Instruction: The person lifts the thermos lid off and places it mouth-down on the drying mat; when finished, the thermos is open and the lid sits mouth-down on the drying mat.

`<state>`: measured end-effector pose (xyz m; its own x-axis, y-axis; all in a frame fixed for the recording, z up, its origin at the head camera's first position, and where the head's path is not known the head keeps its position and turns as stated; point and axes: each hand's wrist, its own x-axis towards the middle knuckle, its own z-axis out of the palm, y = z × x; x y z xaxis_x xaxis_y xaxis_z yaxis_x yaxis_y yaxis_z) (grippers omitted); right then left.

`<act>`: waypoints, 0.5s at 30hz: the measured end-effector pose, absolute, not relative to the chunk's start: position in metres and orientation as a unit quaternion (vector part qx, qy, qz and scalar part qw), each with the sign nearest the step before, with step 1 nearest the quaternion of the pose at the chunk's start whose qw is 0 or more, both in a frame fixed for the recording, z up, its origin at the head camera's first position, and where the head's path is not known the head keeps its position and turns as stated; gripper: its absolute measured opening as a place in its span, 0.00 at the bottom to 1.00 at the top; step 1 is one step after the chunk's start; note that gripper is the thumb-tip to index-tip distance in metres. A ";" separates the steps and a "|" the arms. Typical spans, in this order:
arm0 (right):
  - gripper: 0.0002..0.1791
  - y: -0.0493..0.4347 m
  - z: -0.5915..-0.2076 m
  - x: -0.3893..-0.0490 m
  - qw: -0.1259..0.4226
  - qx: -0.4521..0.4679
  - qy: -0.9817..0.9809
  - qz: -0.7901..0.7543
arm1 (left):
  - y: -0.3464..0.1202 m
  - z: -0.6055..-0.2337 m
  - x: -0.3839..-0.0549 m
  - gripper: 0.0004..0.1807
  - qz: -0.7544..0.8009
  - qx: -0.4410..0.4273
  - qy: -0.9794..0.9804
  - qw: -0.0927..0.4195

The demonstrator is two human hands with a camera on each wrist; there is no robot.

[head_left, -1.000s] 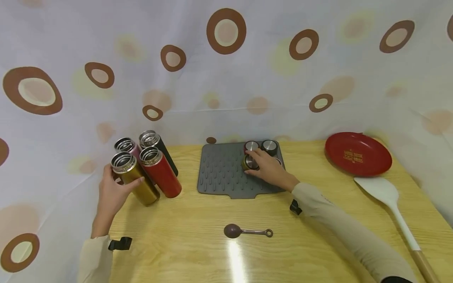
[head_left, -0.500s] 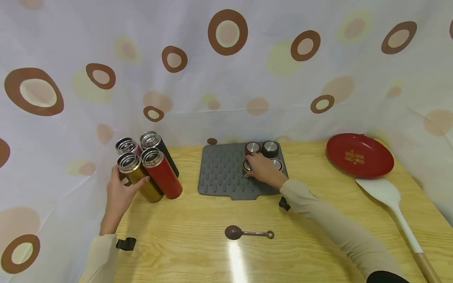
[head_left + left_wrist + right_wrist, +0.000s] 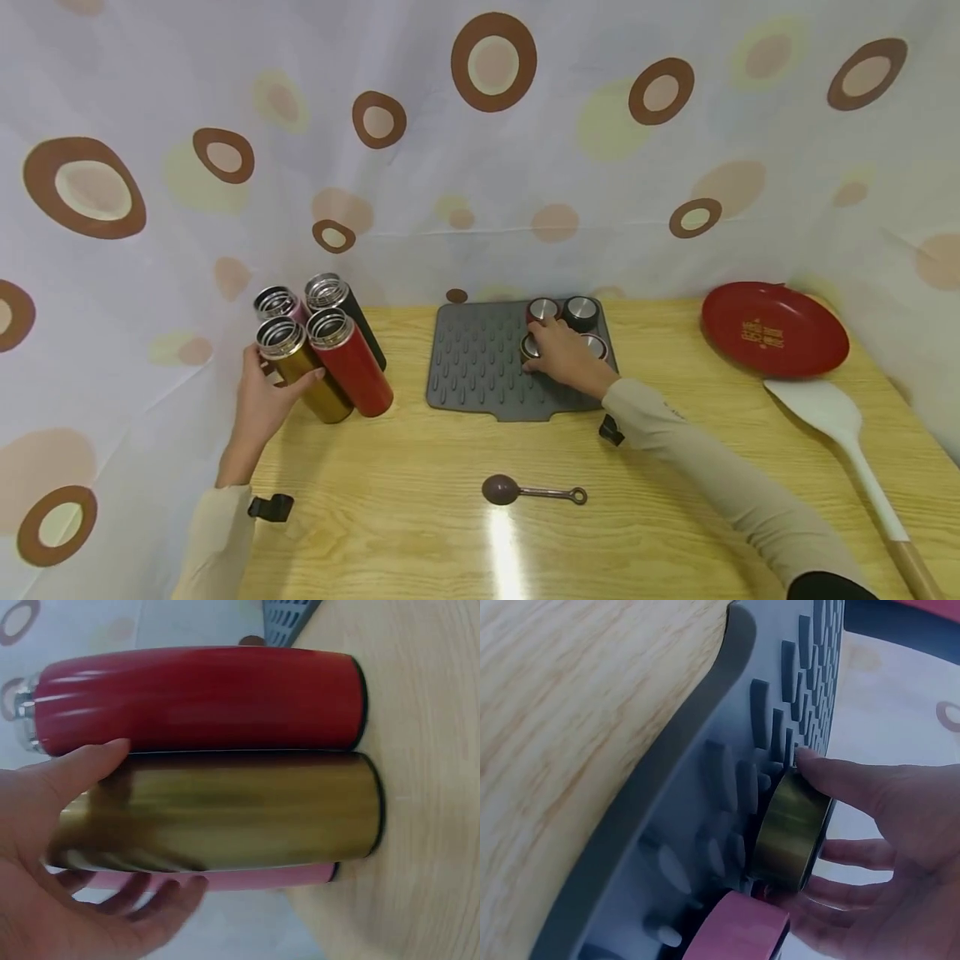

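My left hand (image 3: 264, 402) holds the gold thermos bottle (image 3: 232, 814), thumb on one side and fingers on the other. It stands lidless beside a red bottle (image 3: 352, 367), a pink one (image 3: 298, 312) and a black one (image 3: 363, 329), all with open steel necks. On the grey ribbed mat (image 3: 480, 350), my right hand (image 3: 568, 358) pinches a gold lid (image 3: 787, 832) between thumb and fingers. Around it sit a pink lid (image 3: 739, 930), a red lid (image 3: 543, 309) and a black lid (image 3: 581, 313). In the head view the fingers partly cover the gold lid.
A brown spoon (image 3: 501, 489) lies on the wooden table (image 3: 405, 517) in front of the mat. At the right are a red oval plate (image 3: 795, 350) and a white spatula (image 3: 840, 421) with a wooden handle. A patterned cloth (image 3: 420, 175) hangs behind.
My left hand has brought the gold bottle slightly right, closer against the red one. The right hand has moved a little left over the mat, and the pink lid shows more now.
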<state>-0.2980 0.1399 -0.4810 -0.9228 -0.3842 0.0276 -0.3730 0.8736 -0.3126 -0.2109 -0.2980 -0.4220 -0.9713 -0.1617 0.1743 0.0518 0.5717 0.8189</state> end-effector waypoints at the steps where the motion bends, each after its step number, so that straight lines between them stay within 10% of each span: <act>1: 0.40 0.140 -0.481 -0.297 0.014 -0.195 0.968 -0.160 | -0.299 -0.420 -0.209 0.53 -0.454 0.028 -0.884 0.110; 6: 0.35 0.149 -0.478 -0.288 -0.024 -0.223 0.956 -0.187 | -0.293 -0.404 -0.190 0.55 -0.407 0.048 -0.903 0.130; 15: 0.28 0.203 -0.453 -0.283 -0.091 -0.244 0.931 -0.257 | -0.240 -0.372 -0.181 0.17 -0.401 -0.132 -0.771 0.476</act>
